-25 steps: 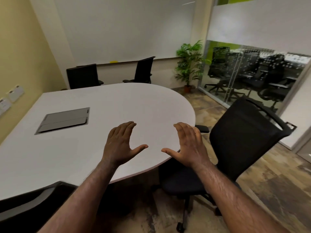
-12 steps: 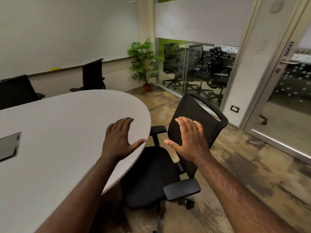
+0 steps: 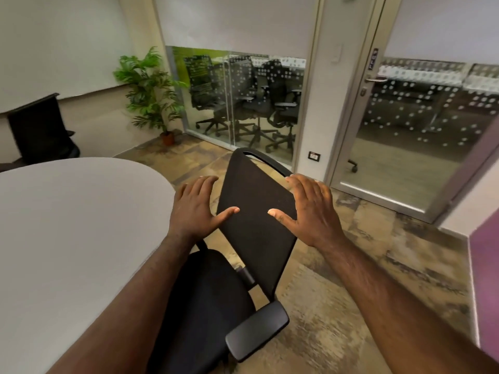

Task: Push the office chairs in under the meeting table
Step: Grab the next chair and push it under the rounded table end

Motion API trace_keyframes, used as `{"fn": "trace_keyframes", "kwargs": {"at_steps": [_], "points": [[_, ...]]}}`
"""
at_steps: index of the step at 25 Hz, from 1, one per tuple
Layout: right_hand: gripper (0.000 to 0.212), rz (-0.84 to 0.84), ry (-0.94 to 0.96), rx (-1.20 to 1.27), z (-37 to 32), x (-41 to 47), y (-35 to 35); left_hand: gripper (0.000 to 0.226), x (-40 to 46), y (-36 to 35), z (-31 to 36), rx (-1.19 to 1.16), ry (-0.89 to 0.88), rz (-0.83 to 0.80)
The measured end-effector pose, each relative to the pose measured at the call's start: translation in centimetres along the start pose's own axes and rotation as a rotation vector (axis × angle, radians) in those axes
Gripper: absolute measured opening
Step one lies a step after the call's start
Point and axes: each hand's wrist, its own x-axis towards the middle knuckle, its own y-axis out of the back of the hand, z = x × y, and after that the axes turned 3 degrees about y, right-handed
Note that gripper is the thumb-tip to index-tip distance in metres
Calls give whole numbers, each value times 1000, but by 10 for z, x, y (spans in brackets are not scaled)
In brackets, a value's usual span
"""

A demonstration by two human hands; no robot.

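Observation:
A black office chair (image 3: 256, 228) stands beside the rounded end of the white meeting table (image 3: 67, 225), its seat partly under the table edge and its backrest turned toward the glass wall. My left hand (image 3: 197, 206) hovers open in front of the backrest's left edge. On the other side my right hand (image 3: 310, 209) is spread open by the upper right edge of the backrest. Neither hand grips the chair. Another black chair (image 3: 40, 130) stands at the far side of the table by the wall.
A potted plant (image 3: 151, 90) stands in the far corner. A glass partition (image 3: 243, 103) and a glass door (image 3: 405, 130) run along the right. A purple surface (image 3: 486, 265) is at the right edge. Bare floor lies behind the chair.
My view has swung right, from the table top to the chair and door. Both hands have moved from above the table edge to either side of the chair's backrest.

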Motion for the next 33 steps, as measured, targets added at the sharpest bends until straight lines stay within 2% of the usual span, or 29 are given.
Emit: {"fn": "trace_keyframes", "kwargs": {"at_steps": [10,22,28,33], "points": [[73,2,-110,-10,122,46,-30,88,117,-83,51,-22,-66,-34],[74,-37,-10,19,348,110,-32,85,254,-183,200,-21,0,55],[78,-48,84,113,397,159,-63,85,305,-204,217,32,44,79],[73,-76,213,190,408,216,-110,86,337,-226,191,72,147,113]]}}
